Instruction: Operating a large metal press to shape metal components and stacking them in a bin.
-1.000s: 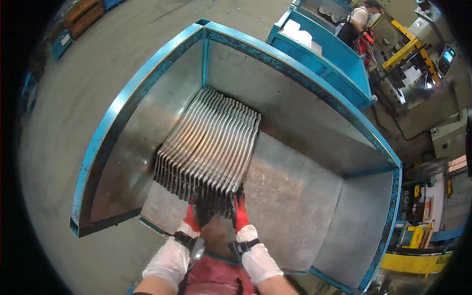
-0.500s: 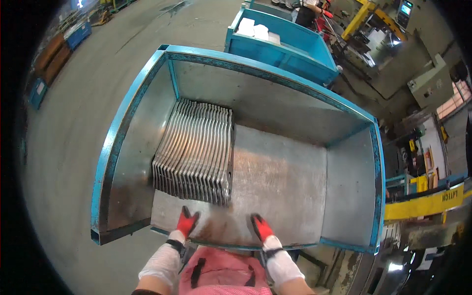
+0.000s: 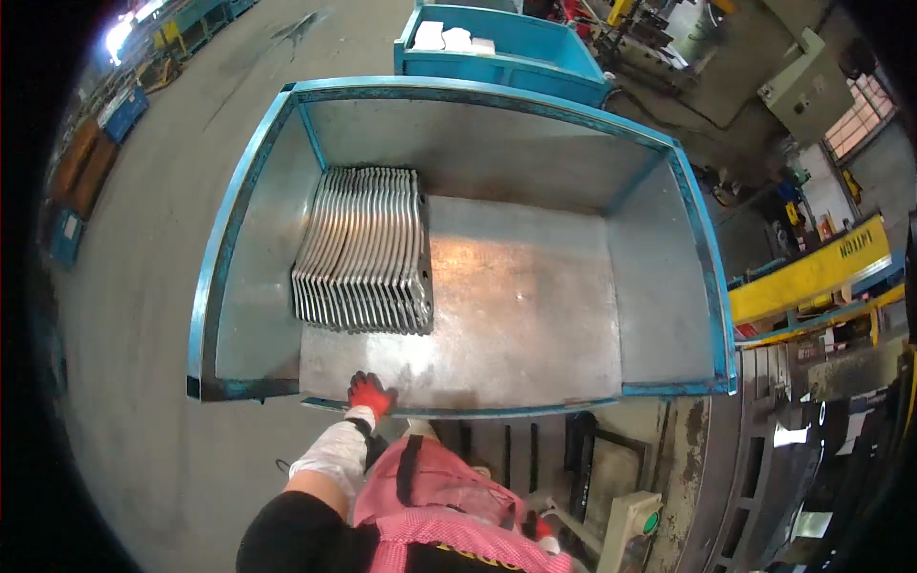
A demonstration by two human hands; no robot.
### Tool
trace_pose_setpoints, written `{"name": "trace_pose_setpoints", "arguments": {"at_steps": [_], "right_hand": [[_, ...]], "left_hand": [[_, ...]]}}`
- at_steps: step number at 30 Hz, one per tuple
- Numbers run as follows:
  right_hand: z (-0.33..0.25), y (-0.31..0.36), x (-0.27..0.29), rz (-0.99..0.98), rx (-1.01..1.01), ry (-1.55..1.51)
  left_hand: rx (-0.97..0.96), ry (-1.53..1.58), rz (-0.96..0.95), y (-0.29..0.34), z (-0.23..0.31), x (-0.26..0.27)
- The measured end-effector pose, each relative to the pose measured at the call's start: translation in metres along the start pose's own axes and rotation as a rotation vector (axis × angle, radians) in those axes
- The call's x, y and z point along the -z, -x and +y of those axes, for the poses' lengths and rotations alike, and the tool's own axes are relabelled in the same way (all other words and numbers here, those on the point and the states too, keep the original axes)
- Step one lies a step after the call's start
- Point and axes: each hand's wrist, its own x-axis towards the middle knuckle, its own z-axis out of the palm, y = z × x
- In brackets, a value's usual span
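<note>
A large blue-framed metal bin (image 3: 521, 320) stands in front of me. In its left part is a tight row of bent metal plates (image 3: 363, 253), standing on edge side by side. My left hand (image 3: 371, 393), in a red glove with dark fingertips, is at the bin's low front edge, below the plates and apart from them. Its fingers are spread and hold nothing that I can see. My right hand (image 3: 542, 527) is low beside my pink apron (image 3: 435, 477), outside the bin. Only a bit of its red glove shows, and its fingers are hidden.
Beyond the bin stands another blue bin (image 3: 497, 69) with white packages (image 3: 444, 38) inside. To the right are a yellow beam (image 3: 812, 272) and machinery. A pale control box with a green button (image 3: 650, 522) stands low at the right, near my right hand.
My right hand has left the front of the bin and dropped down to the right of my body. My left hand stays near the front edge. The view has shifted and turned.
</note>
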Motion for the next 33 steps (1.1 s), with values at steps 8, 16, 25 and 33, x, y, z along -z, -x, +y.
{"name": "trace_pose_setpoints", "arguments": {"at_steps": [8, 16, 25, 33], "right_hand": [[0.021, 0.047, 0.007, 0.225, 0.211, -0.293], [0.251, 0.031, -0.014, 0.42, -0.149, -0.765], [0.322, 0.109, -0.111, 0.614, -0.577, -1.21], [0.19, 0.146, -0.241, 0.448, -0.987, -1.602]], "left_hand": [[-0.148, -0.192, -0.192, 0.05, 0.081, -0.033], [-1.445, -0.698, -0.393, 0.077, 0.14, -0.19], [-1.606, -1.395, -0.489, 0.158, 0.356, -0.249], [-1.956, -1.573, -0.768, 0.24, 0.468, -0.367]]}}
